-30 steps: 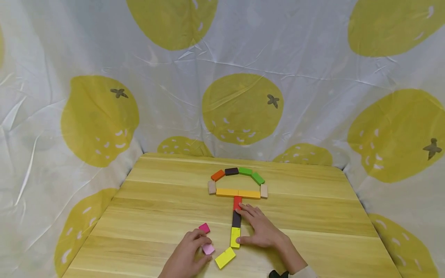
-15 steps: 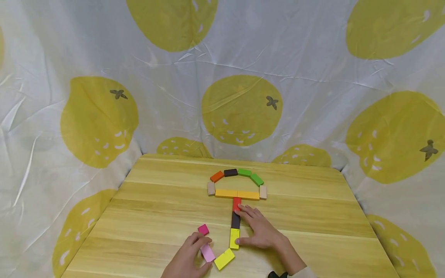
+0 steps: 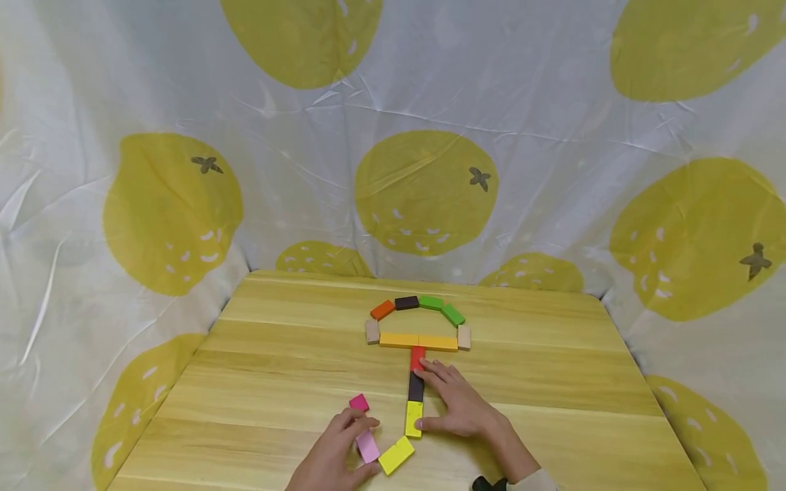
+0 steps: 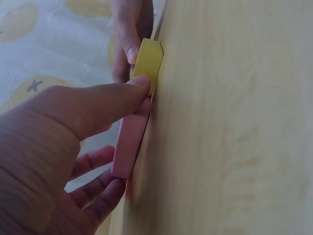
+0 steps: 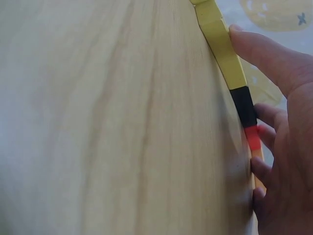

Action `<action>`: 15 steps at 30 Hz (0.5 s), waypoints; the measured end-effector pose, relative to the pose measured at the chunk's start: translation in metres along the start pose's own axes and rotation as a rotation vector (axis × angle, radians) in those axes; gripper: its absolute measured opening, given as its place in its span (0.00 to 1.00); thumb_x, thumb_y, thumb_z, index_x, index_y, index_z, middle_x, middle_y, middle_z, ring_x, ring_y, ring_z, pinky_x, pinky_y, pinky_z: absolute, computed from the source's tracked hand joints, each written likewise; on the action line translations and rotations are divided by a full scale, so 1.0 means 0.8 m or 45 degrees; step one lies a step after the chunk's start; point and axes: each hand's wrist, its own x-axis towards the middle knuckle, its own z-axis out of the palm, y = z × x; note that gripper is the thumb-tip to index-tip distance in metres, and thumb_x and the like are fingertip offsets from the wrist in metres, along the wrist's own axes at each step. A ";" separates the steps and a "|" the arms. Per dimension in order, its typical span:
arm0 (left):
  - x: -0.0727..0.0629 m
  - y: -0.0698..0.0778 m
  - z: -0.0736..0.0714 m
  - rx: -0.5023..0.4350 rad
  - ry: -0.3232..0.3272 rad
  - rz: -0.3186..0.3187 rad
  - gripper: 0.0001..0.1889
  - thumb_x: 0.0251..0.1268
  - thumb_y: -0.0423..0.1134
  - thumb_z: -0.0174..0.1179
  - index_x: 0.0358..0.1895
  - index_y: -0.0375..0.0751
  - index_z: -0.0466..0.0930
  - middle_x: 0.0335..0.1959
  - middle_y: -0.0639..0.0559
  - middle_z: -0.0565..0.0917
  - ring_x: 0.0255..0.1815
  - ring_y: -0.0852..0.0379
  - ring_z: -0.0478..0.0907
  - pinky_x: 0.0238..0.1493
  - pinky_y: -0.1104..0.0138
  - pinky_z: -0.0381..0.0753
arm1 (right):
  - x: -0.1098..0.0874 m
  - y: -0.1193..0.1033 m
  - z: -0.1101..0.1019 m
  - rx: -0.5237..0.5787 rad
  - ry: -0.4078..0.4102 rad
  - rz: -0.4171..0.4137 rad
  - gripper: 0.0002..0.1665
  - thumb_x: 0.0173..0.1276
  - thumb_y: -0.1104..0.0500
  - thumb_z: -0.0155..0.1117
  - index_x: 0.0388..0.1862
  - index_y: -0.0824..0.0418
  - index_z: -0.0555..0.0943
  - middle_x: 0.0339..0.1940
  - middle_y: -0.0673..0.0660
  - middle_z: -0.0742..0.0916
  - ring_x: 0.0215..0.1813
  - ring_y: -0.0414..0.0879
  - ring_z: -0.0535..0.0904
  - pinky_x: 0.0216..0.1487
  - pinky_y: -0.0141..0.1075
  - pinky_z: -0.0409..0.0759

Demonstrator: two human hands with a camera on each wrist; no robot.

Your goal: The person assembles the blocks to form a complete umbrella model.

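My left hand (image 3: 328, 451) holds a pink block (image 3: 368, 448) flat on the table, its thumb by the end that meets a slanted yellow block (image 3: 396, 455) and its fingertips near the other end. Just beyond those fingers lies a magenta block (image 3: 359, 403), partly covered. My right hand (image 3: 463, 407) rests along a straight column: its thumb touches the upright yellow block (image 3: 414, 417), while its fingertips lie by the black block (image 3: 415, 387) and the red block (image 3: 417, 356). In the left wrist view the pink block (image 4: 131, 142) and yellow block (image 4: 148, 61) touch end to end.
Above the column, two orange-yellow blocks (image 3: 399, 339) form a bar on the wooden table (image 3: 276, 368). Over it arches a row of orange, black, green and plain wood blocks (image 3: 406, 303). A lemon-patterned cloth (image 3: 295, 170) hangs around the table. Something black (image 3: 488, 483) sits by the right wrist.
The pink block has come toward the slanted yellow block and turned, so its end now meets it. My left hand shifted slightly right with it; the right hand stayed in place.
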 end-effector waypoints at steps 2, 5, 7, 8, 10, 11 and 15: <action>0.001 0.001 0.000 -0.006 -0.005 0.028 0.30 0.58 0.64 0.72 0.64 0.63 0.79 0.64 0.59 0.74 0.62 0.55 0.73 0.62 0.52 0.83 | 0.000 0.000 -0.001 0.000 -0.004 0.003 0.58 0.60 0.23 0.65 0.83 0.45 0.61 0.86 0.49 0.60 0.86 0.57 0.51 0.84 0.60 0.48; 0.002 0.002 0.000 -0.001 -0.013 0.081 0.27 0.59 0.63 0.71 0.62 0.64 0.81 0.62 0.60 0.74 0.60 0.57 0.72 0.60 0.56 0.83 | 0.000 0.000 -0.002 -0.001 -0.008 0.001 0.58 0.60 0.23 0.65 0.83 0.45 0.61 0.86 0.49 0.60 0.86 0.56 0.51 0.84 0.61 0.48; 0.003 0.002 0.001 0.005 -0.009 0.119 0.24 0.60 0.62 0.71 0.59 0.63 0.83 0.61 0.60 0.75 0.59 0.58 0.72 0.59 0.58 0.83 | 0.000 0.000 -0.002 -0.001 -0.011 0.001 0.58 0.60 0.23 0.65 0.83 0.45 0.61 0.86 0.49 0.60 0.86 0.56 0.51 0.84 0.61 0.49; 0.002 0.001 0.001 0.011 -0.001 0.141 0.22 0.61 0.61 0.71 0.57 0.63 0.84 0.61 0.59 0.75 0.59 0.58 0.71 0.59 0.58 0.83 | 0.000 0.000 -0.002 0.000 -0.011 0.002 0.58 0.60 0.23 0.65 0.83 0.45 0.61 0.86 0.49 0.60 0.86 0.56 0.51 0.84 0.61 0.49; 0.002 0.000 0.003 0.017 0.010 0.169 0.19 0.61 0.59 0.72 0.54 0.63 0.85 0.60 0.59 0.75 0.58 0.59 0.71 0.58 0.60 0.82 | 0.000 -0.001 -0.002 0.004 -0.013 0.008 0.58 0.60 0.23 0.65 0.83 0.45 0.61 0.86 0.49 0.60 0.86 0.56 0.51 0.84 0.60 0.49; 0.001 -0.001 0.003 0.017 0.014 0.180 0.18 0.61 0.58 0.72 0.53 0.63 0.86 0.59 0.59 0.75 0.58 0.59 0.70 0.57 0.60 0.82 | 0.000 -0.001 -0.002 0.004 -0.013 0.012 0.58 0.60 0.23 0.65 0.83 0.45 0.61 0.86 0.48 0.60 0.86 0.56 0.51 0.84 0.61 0.49; 0.002 -0.003 0.003 0.004 0.000 0.183 0.15 0.62 0.58 0.71 0.50 0.65 0.86 0.59 0.59 0.75 0.57 0.59 0.69 0.56 0.62 0.81 | 0.000 -0.001 -0.002 0.008 -0.009 0.024 0.57 0.60 0.22 0.65 0.83 0.44 0.62 0.85 0.47 0.61 0.86 0.57 0.52 0.83 0.62 0.51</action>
